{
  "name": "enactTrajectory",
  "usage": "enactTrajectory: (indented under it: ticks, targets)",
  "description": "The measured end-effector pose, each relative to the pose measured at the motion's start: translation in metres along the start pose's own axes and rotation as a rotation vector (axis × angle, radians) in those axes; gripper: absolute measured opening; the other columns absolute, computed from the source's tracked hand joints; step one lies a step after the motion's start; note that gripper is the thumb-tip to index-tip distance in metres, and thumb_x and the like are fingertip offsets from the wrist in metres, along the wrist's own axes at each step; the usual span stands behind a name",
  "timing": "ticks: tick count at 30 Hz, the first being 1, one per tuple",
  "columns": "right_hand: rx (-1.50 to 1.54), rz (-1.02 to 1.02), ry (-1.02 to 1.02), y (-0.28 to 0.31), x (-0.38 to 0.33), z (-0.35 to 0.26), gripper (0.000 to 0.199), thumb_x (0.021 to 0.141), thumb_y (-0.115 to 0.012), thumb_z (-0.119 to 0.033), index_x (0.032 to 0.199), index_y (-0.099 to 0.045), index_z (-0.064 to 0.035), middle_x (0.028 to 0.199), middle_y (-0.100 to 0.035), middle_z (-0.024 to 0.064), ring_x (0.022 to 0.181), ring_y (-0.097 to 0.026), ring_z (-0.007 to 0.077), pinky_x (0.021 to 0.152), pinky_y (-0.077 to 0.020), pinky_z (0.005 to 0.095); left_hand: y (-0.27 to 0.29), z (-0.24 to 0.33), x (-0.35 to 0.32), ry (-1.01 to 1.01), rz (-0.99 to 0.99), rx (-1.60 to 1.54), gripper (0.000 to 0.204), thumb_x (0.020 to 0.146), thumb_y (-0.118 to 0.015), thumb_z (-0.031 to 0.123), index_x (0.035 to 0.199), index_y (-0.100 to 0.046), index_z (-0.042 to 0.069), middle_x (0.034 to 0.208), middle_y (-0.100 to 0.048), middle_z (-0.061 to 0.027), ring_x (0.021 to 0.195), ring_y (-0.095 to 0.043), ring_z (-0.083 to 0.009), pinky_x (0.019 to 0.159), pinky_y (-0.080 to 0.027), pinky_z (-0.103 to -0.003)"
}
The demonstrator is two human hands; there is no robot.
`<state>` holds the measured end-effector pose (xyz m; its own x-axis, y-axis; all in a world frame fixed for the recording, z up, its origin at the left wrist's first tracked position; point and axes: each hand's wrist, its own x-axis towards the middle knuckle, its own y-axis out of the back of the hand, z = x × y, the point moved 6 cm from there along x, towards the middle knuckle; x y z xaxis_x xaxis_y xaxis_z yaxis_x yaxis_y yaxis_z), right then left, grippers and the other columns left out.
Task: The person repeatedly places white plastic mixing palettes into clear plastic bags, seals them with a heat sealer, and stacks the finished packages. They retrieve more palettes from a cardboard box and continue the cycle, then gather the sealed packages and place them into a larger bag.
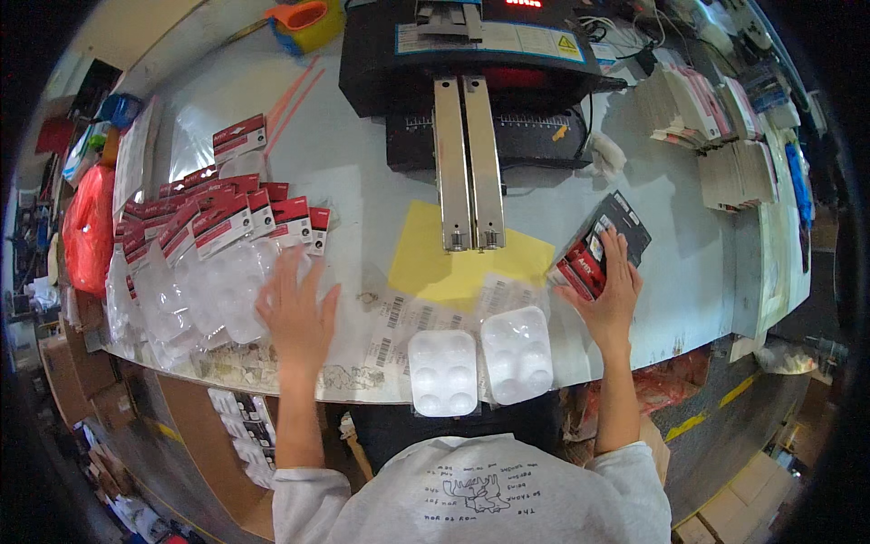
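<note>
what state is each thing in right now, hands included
left hand: open, fingers spread, beside the packs
right hand: fingers over the cards
cards: overlapping, partly covered by the right hand
packs: heaped, overlapping
white trays: lying side by side
yellow sheet: partly hidden by the metal bars
display: lit red

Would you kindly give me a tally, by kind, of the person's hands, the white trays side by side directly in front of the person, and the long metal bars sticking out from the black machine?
Hands: 2 (left hand, right hand)
White trays: 2 (left tray, right tray)
Metal bars: 2 (left bar, right bar)
Total: 6
</note>
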<state>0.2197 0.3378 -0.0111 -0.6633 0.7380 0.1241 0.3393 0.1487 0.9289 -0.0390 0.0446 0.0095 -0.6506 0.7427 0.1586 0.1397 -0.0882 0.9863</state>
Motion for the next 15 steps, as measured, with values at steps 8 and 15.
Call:
enactTrajectory:
  ticks: [8,15]
  targets:
    - [0.091,0.152,0.017,0.013,-0.011,-0.022,0.062,0.055,-0.085,-0.028,0.11,-0.061,-0.0099,0.109,-0.066,0.0073,0.106,-0.059,0.025,0.09,-0.0376,0.0354,0.0,0.083,-0.042,0.22,-0.011,-0.646,0.017,0.078,-0.067,0.016,0.081,-0.054,0.004,0.097,-0.053,-0.0154,0.092,-0.049,-0.0325,0.08,-0.038,-0.044]
    - [0.612,0.039,0.008,0.063,0.002,-0.076,0.052,0.06,-0.082,-0.036,0.095,-0.064,-0.0027,0.083,-0.066,0.0089,0.068,-0.063,0.0235,0.062,-0.0481,0.0307,0.004,0.09,-0.059,0.59,-0.267,-1.718,0.008,0.093,-0.049,0.006,0.098,-0.043,0.003,0.093,-0.066,-0.0152,0.082,-0.06,-0.0168,0.077,-0.046,-0.027]
